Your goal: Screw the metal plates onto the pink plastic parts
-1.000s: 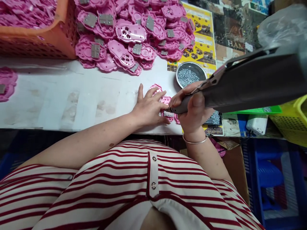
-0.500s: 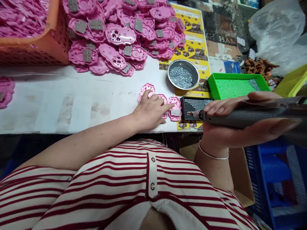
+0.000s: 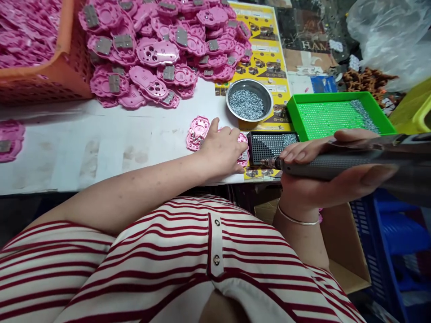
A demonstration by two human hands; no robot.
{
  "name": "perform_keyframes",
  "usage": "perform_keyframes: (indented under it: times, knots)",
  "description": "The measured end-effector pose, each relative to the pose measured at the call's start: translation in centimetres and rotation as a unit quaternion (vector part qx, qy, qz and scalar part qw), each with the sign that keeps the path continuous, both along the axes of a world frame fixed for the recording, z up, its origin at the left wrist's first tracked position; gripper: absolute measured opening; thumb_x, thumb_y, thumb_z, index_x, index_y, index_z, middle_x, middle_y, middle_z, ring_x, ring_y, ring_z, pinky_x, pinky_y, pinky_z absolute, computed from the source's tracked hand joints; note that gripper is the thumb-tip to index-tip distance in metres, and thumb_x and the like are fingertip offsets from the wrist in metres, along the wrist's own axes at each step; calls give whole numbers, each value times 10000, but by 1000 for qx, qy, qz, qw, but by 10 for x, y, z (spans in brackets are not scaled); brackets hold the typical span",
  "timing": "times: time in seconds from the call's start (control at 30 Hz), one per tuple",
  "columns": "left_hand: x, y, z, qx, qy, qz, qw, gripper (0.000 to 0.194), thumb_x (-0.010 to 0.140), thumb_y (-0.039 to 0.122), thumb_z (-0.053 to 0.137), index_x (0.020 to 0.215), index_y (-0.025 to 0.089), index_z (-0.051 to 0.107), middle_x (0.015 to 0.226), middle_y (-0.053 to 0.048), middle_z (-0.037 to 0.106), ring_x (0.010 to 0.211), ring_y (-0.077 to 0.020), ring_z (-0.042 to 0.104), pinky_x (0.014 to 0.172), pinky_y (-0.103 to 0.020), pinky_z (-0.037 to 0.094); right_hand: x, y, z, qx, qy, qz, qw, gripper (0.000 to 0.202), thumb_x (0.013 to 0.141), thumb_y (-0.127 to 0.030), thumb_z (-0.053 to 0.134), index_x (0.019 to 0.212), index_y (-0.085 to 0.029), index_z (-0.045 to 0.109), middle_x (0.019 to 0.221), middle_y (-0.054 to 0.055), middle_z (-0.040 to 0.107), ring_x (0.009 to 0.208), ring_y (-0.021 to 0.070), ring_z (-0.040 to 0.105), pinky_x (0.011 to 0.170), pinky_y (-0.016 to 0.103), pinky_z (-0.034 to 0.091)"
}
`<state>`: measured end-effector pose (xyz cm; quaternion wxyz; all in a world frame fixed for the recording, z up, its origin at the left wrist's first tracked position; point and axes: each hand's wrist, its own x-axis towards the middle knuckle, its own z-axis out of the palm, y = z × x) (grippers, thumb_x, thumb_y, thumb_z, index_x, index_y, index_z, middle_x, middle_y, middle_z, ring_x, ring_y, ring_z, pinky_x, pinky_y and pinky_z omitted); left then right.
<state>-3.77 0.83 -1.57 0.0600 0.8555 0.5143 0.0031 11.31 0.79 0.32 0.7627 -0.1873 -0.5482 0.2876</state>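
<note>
My left hand [image 3: 220, 151] lies over a short row of pink plastic casings, its fingers spread and reaching forward. Left of it, one pink casing [image 3: 198, 128] shows its inner side with small metallic bits; another casing [image 3: 244, 156] with a grey plate peeks out past the fingers on the right. What is directly beneath the palm is hidden. My right hand [image 3: 303, 190] is wrapped round a grey electric screwdriver [image 3: 330, 165], held level with its bit pointing left. That bit hovers at the near edge of a black perforated tray [image 3: 266, 146] with screws at its far right.
Behind stands a metal bowl [image 3: 232, 110] of small screws, beside a green tray [image 3: 316, 130] with screws on its right. A large heap of pink casings [image 3: 158, 51] and an orange basket [image 3: 72, 67] fill the back left. A single casing [image 3: 13, 139] lies far left.
My left hand has shifted right across the casings, uncovering more of the left one and covering more of the right one. The screwdriver stays over the black tray; the view has shifted slightly.
</note>
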Motion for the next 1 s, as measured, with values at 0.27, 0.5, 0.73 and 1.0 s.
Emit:
perform_keyframes:
  times: [0.27, 0.5, 0.73, 1.0]
  knots:
    - [-15, -14, 6, -13, -60, -5, 998, 405, 868, 389, 709, 1173, 124, 672, 1134, -130, 668, 1094, -318, 639, 1111, -551, 382, 8, -2, 4, 3, -6, -7, 1000, 430, 959, -526, 408, 964, -194, 681, 549, -73, 537, 423, 57, 508, 400, 202, 493]
    - [-89, 14, 57, 64, -59, 177, 980, 468, 898, 445, 715, 1267, 175, 613, 1270, -108, 614, 1132, -283, 596, 1024, -467, 487, 6, 2, 5, 29, 12, 8, 999, 462, 998, -446, 321, 975, -139, 664, 564, -55, 544, 435, 61, 523, 394, 203, 480]
    - [-152, 39, 49, 152, -54, 253, 954, 523, 952, 498, 636, 1376, 200, 570, 1348, -69, 614, 1269, -262, 533, 1142, -501, 427, 5, 4, 1, 25, 1, 17, 1000, 391, 977, -443, 410, 989, -151, 670, 560, -61, 542, 427, 60, 507, 388, 200, 482]
    - [-102, -14, -19, 56, -50, -63, 995, 285, 996, 256, 557, 1228, 344, 698, 1499, -8, 567, 1423, -293, 468, 1225, -672, 199, -10, 7, 5, 2, 27, -30, 999, 314, 969, -387, 435, 925, -168, 655, 553, -80, 506, 406, 40, 478, 366, 184, 425]
